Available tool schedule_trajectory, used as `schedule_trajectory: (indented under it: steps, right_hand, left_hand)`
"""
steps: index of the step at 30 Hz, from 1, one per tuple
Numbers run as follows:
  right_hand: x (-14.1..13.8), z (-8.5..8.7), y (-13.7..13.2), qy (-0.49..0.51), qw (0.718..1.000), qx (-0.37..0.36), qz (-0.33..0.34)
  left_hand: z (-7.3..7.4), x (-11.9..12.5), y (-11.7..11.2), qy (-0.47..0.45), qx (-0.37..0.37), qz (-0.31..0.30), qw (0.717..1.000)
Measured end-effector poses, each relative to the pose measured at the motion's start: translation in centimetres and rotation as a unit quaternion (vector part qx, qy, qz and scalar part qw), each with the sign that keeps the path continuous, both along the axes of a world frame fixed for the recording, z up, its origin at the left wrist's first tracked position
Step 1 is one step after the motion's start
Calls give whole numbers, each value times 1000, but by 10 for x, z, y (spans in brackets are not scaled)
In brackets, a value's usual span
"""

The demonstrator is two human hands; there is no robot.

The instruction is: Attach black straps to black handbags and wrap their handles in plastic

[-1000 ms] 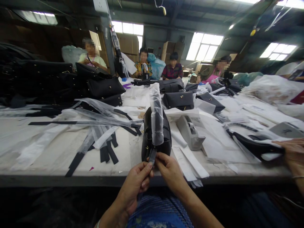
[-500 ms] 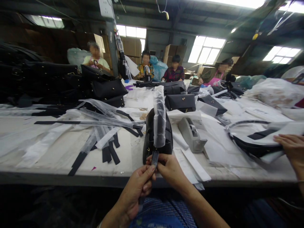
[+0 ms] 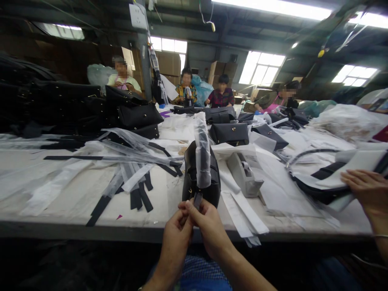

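Note:
A small black handbag stands upright at the near edge of the table. Its strap rises above it, wrapped in a clear plastic sleeve. My left hand and my right hand meet just in front of the bag, both pinching the dark lower end of the strap. Fingers of both hands are closed around it, the right hand partly covering the left.
A grey tape dispenser sits right of the bag among white paper strips. Black straps and plastic sleeves lie to the left. Another person's hand rests on a bag at far right. Several workers sit across the table with more black bags.
My hands have drawn closer together on the strap end, the right now overlapping the left. The other person's hand at the right has shifted with its bag and paper.

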State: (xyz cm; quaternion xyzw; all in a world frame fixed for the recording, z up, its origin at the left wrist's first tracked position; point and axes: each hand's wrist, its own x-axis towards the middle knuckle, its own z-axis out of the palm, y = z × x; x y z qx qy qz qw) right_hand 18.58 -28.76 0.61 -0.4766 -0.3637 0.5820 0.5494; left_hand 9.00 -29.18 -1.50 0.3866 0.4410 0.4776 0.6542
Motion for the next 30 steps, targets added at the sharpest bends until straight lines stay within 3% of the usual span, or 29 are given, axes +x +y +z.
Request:
schedule_trajectory:
  steps: [4,8,11,13,15,17,19,22,25,30]
  right_hand:
    - [8,-11,0,13,1000,21,5]
    - [25,-13,1,10,997,38,72]
    - [43,-7,-1,-95,989,40,104]
    - [58,1,-4,-221,972,62,55]
    - [70,13,-5,-335,935,105,-58]
    - [78,28,-2,-402,886,157,-170]
    - [78,44,6,-427,857,202,-206]
    - [68,61,23,-416,874,217,-127]
    - [56,59,41,-376,907,183,-56]
    - [46,42,57,-274,933,182,-146]
  left_hand:
    - [4,0,-1,4,7,1,1000]
    - [-1,1,-1,-24,-16,-30,999]
    - [-8,-1,1,-9,-25,-77,997]
    - [-12,-4,3,21,-6,-94,995]
    - [-12,-7,6,65,50,-89,993]
    - [-10,-9,10,123,125,-80,981]
    - [-6,-10,15,179,188,-83,962]
    - [1,-6,21,229,229,-113,939]
    - [3,-4,26,240,250,-150,926]
    - [-3,-18,37,197,236,-89,947]
